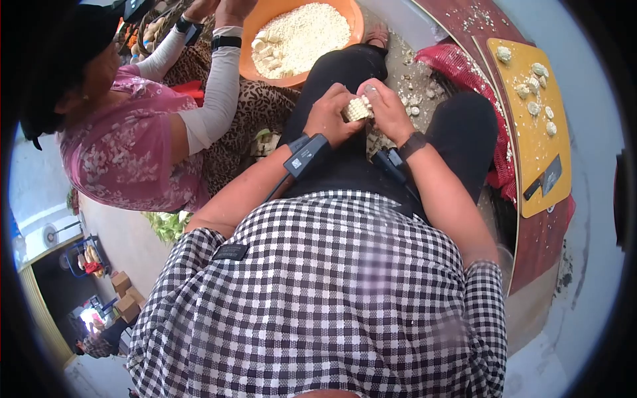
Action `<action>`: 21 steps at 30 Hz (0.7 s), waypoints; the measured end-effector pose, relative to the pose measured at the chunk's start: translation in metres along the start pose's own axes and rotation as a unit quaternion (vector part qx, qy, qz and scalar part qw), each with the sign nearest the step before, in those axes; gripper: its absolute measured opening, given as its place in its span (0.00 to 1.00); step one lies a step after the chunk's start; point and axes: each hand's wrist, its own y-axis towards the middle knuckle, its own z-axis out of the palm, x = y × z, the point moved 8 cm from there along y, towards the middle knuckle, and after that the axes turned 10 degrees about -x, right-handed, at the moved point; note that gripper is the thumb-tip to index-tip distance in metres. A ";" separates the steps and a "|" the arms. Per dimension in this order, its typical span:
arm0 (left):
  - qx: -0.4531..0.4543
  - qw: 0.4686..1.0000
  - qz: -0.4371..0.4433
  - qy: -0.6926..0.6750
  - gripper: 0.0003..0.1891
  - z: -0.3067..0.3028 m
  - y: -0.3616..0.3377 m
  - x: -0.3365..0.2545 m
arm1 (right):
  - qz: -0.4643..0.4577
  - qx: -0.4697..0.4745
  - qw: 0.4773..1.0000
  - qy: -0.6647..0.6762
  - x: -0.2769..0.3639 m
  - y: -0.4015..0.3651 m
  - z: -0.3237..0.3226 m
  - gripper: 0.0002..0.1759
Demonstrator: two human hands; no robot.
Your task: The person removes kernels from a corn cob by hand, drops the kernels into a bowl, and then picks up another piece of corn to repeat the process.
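A short piece of pale corn cob (358, 109) is held between my two hands, above my lap. My left hand (330, 115) wraps round its left side. On the right side, my right hand (387, 111) grips the same cob with the thumb pressed near its upper end. Just beyond my hands stands an orange basin (355, 20) holding many loose pale kernels (312, 33) and several larger chunks at its left.
At the left sits a co-worker (133, 142) with arms raised by the basin. A yellow cutting board (531, 159) with cob pieces and a cleaver (551, 175) lies at the right, near a red mesh sack (458, 63). Scraps litter the floor.
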 end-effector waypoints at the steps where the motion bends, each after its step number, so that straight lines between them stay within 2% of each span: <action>1: -0.002 1.000 -0.003 -0.004 0.16 -0.001 0.000 0.001 | 0.054 0.007 0.998 0.029 -0.005 -0.001 0.002 0.14; 4: -0.003 1.000 0.014 0.017 0.16 -0.001 0.001 -0.002 | -0.057 0.000 0.998 -0.020 0.008 -0.001 0.004 0.17; 5: 0.002 1.000 0.006 -0.002 0.15 0.001 0.000 0.002 | -0.040 0.005 0.996 -0.083 0.004 -0.004 0.003 0.21; 9: 0.012 0.999 -0.009 0.034 0.15 -0.001 -0.001 -0.002 | -0.052 0.005 0.998 -0.047 0.001 -0.005 0.005 0.22; 21: 0.031 0.998 -0.005 0.045 0.16 0.002 -0.003 0.003 | -0.134 0.000 0.986 -0.103 0.010 -0.004 0.007 0.13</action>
